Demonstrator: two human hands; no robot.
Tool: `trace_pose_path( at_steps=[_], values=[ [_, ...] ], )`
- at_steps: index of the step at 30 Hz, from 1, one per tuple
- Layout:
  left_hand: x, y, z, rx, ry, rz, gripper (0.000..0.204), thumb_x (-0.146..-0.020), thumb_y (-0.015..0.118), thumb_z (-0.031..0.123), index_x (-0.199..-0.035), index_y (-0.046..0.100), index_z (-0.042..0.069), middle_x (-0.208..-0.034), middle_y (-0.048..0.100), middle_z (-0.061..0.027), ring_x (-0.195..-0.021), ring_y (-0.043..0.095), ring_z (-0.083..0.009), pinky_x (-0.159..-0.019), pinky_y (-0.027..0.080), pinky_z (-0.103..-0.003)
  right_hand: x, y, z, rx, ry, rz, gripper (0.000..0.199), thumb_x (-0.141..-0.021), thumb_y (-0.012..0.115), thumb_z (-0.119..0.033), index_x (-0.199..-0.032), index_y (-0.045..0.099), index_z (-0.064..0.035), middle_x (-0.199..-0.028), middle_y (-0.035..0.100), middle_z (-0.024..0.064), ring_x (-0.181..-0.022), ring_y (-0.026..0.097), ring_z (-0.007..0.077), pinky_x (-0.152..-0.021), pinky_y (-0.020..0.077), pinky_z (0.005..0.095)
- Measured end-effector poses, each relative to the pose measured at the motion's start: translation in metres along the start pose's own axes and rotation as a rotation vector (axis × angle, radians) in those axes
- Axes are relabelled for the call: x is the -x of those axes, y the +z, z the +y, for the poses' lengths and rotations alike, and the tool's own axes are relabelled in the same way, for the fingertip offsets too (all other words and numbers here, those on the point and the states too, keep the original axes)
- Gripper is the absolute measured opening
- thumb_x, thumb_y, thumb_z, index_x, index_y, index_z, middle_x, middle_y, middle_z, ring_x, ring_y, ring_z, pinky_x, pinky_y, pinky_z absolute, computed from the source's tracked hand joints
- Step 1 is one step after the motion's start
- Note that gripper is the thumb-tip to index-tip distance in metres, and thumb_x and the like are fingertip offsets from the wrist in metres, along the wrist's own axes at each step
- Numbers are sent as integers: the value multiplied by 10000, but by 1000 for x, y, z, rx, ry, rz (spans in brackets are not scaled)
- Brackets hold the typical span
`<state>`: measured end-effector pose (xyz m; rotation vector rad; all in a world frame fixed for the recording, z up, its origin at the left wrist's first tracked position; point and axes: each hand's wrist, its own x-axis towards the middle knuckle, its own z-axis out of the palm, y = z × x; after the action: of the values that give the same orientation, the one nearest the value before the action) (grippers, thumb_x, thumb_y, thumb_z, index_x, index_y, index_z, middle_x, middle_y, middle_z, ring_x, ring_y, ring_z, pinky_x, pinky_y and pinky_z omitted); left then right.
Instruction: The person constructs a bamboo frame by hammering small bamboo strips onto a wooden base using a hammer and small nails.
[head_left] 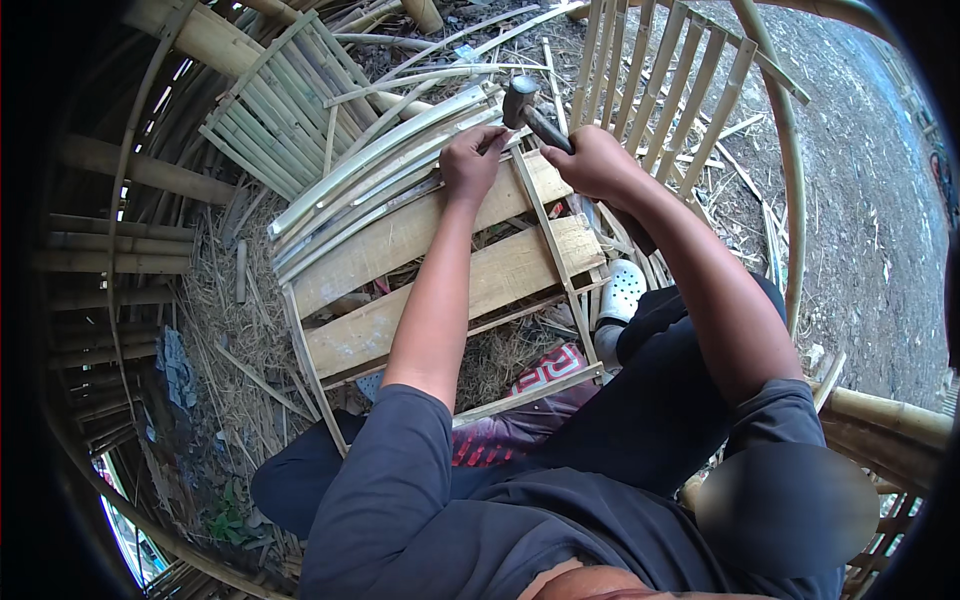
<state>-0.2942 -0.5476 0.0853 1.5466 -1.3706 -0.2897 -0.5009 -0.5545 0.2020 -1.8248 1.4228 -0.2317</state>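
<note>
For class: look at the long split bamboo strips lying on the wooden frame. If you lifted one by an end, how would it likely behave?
The bamboo strips are long and thin, so one would probably sag and flex. They look dry and slender, so likely light. Their curved, glossy outer faces may slip against each other where the left hand presses them; the right hand grips a hammer.

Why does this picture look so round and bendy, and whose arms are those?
The picture comes from a small camera worn on a person's head, looking down at their own hands. Its wide lens bends straight edges near the rim. There is no machine here, just two bare hands. The right hand has a grip on a hammer, raised over the work. The left hand presses its fingers on thin bamboo strips. Those strips lie across a wooden frame of flat boards, resting on dry straw and dirt. A white shoe peeks out beside the frame. More bamboo slat panels lie around.
</note>
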Motion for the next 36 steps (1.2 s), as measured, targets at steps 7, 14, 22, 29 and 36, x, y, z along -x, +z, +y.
trace_pose_path(
  at_steps=[7, 14, 22, 29, 36],
  values=[
    [-6, -1, -6, -144, 345, 117, 144, -791, 857, 206, -853, 804, 87, -986, 766, -68, -1158, 648, -276, -954, 531, -394, -3, 11, 3, 133, -134, 91, 542, -972, 660, -428, -834, 654, 97, -701, 639, 261, -675, 674, 403, -655, 500, 495],
    [-6, -2, -5, -156, 284, 59, 136, -838, 827, 190, -898, 806, 70, -1057, 758, -77, -1269, 594, -262, -1025, 501, -403, -8, 22, 3, 178, -278, 160, 507, -972, 655, -379, -791, 668, 94, -706, 628, 300, -719, 664, 463, -680, 499, 526],
    [-5, -2, -6, -122, 304, 93, 151, -807, 841, 210, -856, 793, 76, -1039, 756, -71, -1175, 652, -271, -928, 539, -390, -7, 22, -1, 183, -256, 151, 487, -972, 653, -374, -822, 687, 89, -721, 638, 303, -723, 673, 457, -688, 509, 519],
    [-1, 0, 2, -126, 219, 88, 166, -799, 849, 222, -854, 789, 78, -1085, 750, -82, -1051, 712, -257, -872, 562, -367, -5, 17, -5, 187, -211, 109, 492, -960, 655, -355, -851, 699, 122, -764, 669, 315, -780, 704, 444, -751, 551, 500],
    [-5, 1, -4, -146, 272, 101, 178, -809, 841, 218, -878, 787, 63, -1073, 750, -81, -1050, 710, -256, -877, 562, -361, -5, 21, -1, 162, -221, 143, 477, -968, 660, -375, -835, 692, 83, -731, 651, 292, -730, 683, 446, -694, 520, 511]
  ],
)
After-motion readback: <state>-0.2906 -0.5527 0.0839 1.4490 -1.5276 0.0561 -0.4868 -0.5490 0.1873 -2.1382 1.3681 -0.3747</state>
